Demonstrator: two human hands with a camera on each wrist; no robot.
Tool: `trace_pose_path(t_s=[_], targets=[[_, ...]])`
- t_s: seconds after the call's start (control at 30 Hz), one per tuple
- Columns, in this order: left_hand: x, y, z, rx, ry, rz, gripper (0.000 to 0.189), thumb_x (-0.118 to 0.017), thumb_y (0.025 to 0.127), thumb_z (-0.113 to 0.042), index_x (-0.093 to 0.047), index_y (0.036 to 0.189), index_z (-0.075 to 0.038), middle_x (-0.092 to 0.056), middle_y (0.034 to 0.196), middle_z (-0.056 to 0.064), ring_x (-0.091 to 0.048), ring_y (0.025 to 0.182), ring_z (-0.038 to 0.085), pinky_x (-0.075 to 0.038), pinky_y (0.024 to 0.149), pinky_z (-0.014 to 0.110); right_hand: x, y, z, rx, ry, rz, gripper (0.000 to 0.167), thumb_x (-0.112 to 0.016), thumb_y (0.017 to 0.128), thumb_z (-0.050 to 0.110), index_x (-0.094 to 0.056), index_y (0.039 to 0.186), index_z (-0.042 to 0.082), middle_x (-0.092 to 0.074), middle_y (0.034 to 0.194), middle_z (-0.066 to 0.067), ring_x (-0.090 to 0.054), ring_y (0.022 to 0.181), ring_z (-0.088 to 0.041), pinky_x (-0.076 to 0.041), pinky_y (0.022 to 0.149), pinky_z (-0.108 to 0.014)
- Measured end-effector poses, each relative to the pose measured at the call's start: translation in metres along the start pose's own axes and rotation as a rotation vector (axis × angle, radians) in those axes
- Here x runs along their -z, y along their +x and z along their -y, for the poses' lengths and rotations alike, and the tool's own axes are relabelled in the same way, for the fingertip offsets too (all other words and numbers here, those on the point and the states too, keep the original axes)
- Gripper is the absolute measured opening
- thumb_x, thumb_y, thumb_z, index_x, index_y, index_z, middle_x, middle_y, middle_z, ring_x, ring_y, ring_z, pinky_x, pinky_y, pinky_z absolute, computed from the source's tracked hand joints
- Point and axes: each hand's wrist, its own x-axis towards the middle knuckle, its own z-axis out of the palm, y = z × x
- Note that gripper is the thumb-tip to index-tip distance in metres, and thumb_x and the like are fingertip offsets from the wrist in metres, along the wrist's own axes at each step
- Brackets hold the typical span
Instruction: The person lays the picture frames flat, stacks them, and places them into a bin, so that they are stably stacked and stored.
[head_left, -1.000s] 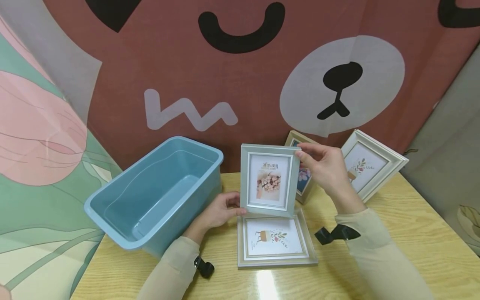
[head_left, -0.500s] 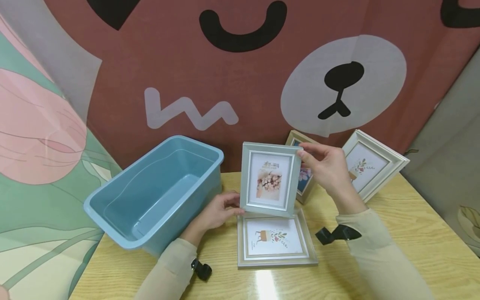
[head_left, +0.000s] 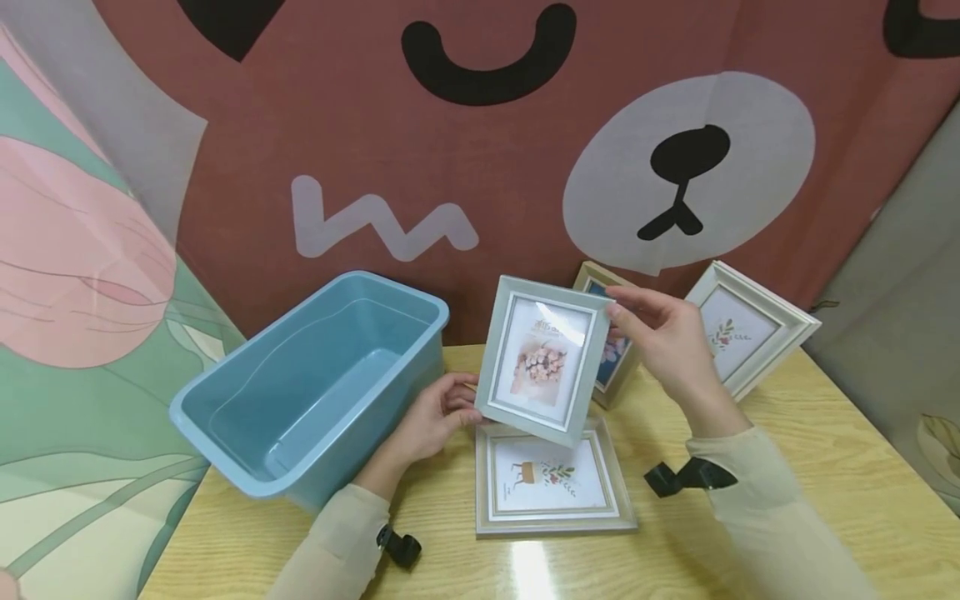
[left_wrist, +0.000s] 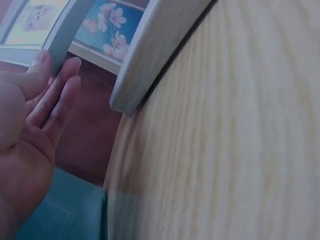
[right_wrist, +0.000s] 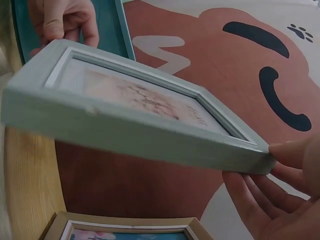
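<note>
A pale grey-green picture frame (head_left: pixel 543 367) with a pink flower print is held tilted between both hands. My right hand (head_left: pixel 671 346) pinches its upper right corner, thumb on the front and fingers behind, as the right wrist view shows. At the lower left corner, my left hand (head_left: pixel 438 417) pinches the frame between thumb and fingers. Below it a cream picture frame (head_left: pixel 555 527) with a plant drawing lies flat on the table, its far edge partly covered by the held one. Behind stands a tan picture frame (head_left: pixel 617 387) with a blue flower print, partly hidden.
A blue plastic bin (head_left: pixel 315 400) stands at the left on the wooden table (head_left: pixel 817 500), close to my left forearm. A white picture frame (head_left: pixel 750 329) leans at the back right. A printed cloth (head_left: pixel 480 167) with a bear face hangs behind the table.
The held picture frame has tilted clockwise, its top shifting right and its face catching a glare. My right hand has moved slightly right with it; the left hand stays at the lower corner.
</note>
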Motion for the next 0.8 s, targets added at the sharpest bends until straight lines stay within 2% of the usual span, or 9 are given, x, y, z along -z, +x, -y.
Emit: trace_pose_path(t_s=[0.1, 0.2, 0.3, 0.33, 0.43, 0.47, 0.53, 0.7, 0.8], targets=[[0.000, -0.003, -0.003, 0.010, -0.011, -0.041, 0.039, -0.069, 0.098, 0.008, -0.057, 0.135, 0.014, -0.073, 0.117, 0.033, -0.075, 0.103, 0.018, -0.062, 0.093, 0.022, 0.003, -0.002, -0.002, 0.013, 0.040, 0.029, 0.040, -0.070, 0.107, 0.022, -0.070, 0.138, -0.002, -0.074, 0.112, 0.022, -0.078, 0.086, -0.002, -0.062, 0.083, -0.016], [-0.001, -0.006, -0.005, 0.035, -0.014, -0.080, 0.035, -0.068, 0.099, 0.008, -0.059, 0.132, 0.012, -0.073, 0.119, 0.032, -0.076, 0.106, 0.025, -0.062, 0.093, 0.022, 0.006, -0.005, -0.005, 0.014, 0.069, 0.065, 0.040, -0.068, 0.108, 0.020, -0.069, 0.140, -0.003, -0.074, 0.116, 0.025, -0.079, 0.089, -0.003, -0.058, 0.069, -0.012], [-0.002, -0.008, -0.007, 0.063, -0.030, -0.111, 0.034, -0.068, 0.099, 0.009, -0.061, 0.132, 0.012, -0.073, 0.120, 0.033, -0.077, 0.107, 0.033, -0.063, 0.091, 0.023, 0.009, -0.008, -0.007, 0.013, 0.072, 0.095, 0.038, -0.067, 0.109, 0.018, -0.069, 0.140, -0.003, -0.074, 0.118, 0.025, -0.080, 0.091, -0.003, -0.057, 0.068, -0.013], [-0.003, -0.009, -0.007, 0.064, -0.035, -0.118, 0.033, -0.067, 0.099, 0.010, -0.061, 0.131, 0.013, -0.073, 0.120, 0.034, -0.077, 0.107, 0.034, -0.064, 0.091, 0.024, 0.010, -0.009, -0.009, 0.012, 0.074, 0.102, 0.037, -0.066, 0.109, 0.018, -0.069, 0.140, -0.003, -0.074, 0.118, 0.024, -0.080, 0.091, -0.003, -0.058, 0.069, -0.013], [-0.005, -0.010, -0.007, 0.075, -0.065, -0.141, 0.033, -0.067, 0.098, 0.011, -0.062, 0.131, 0.013, -0.072, 0.120, 0.034, -0.077, 0.103, 0.027, -0.066, 0.089, 0.028, 0.012, -0.012, -0.012, 0.018, 0.094, 0.120, 0.036, -0.066, 0.108, 0.016, -0.070, 0.139, -0.002, -0.076, 0.117, 0.021, -0.080, 0.093, -0.003, -0.063, 0.086, -0.018], [-0.006, -0.010, -0.007, 0.077, -0.079, -0.149, 0.033, -0.067, 0.098, 0.011, -0.062, 0.131, 0.013, -0.072, 0.120, 0.034, -0.077, 0.101, 0.025, -0.066, 0.089, 0.030, 0.012, -0.013, -0.013, 0.021, 0.108, 0.127, 0.036, -0.066, 0.108, 0.015, -0.069, 0.139, -0.003, -0.077, 0.117, 0.019, -0.080, 0.094, -0.004, -0.063, 0.089, -0.020], [-0.008, -0.011, -0.006, 0.076, -0.102, -0.166, 0.033, -0.066, 0.098, 0.013, -0.062, 0.131, 0.015, -0.072, 0.119, 0.036, -0.077, 0.099, 0.027, -0.067, 0.089, 0.038, 0.014, -0.015, -0.016, 0.035, 0.115, 0.135, 0.036, -0.067, 0.108, 0.014, -0.069, 0.139, -0.004, -0.078, 0.119, 0.018, -0.080, 0.094, -0.004, -0.063, 0.090, -0.020], [-0.013, -0.013, -0.007, 0.084, -0.150, -0.223, 0.031, -0.065, 0.095, 0.017, -0.063, 0.126, 0.019, -0.072, 0.113, 0.039, -0.077, 0.095, 0.044, -0.065, 0.089, 0.054, 0.018, -0.021, -0.018, 0.055, 0.103, 0.132, 0.034, -0.069, 0.106, 0.011, -0.070, 0.136, -0.006, -0.078, 0.122, 0.020, -0.080, 0.093, -0.005, -0.062, 0.090, -0.017], [-0.015, -0.014, -0.009, 0.108, -0.171, -0.262, 0.028, -0.065, 0.095, 0.018, -0.064, 0.123, 0.019, -0.072, 0.109, 0.037, -0.078, 0.091, 0.039, -0.066, 0.088, 0.054, 0.020, -0.024, -0.019, 0.052, 0.085, 0.117, 0.034, -0.070, 0.106, 0.012, -0.071, 0.135, -0.005, -0.078, 0.121, 0.020, -0.079, 0.095, -0.002, -0.061, 0.091, -0.015]])
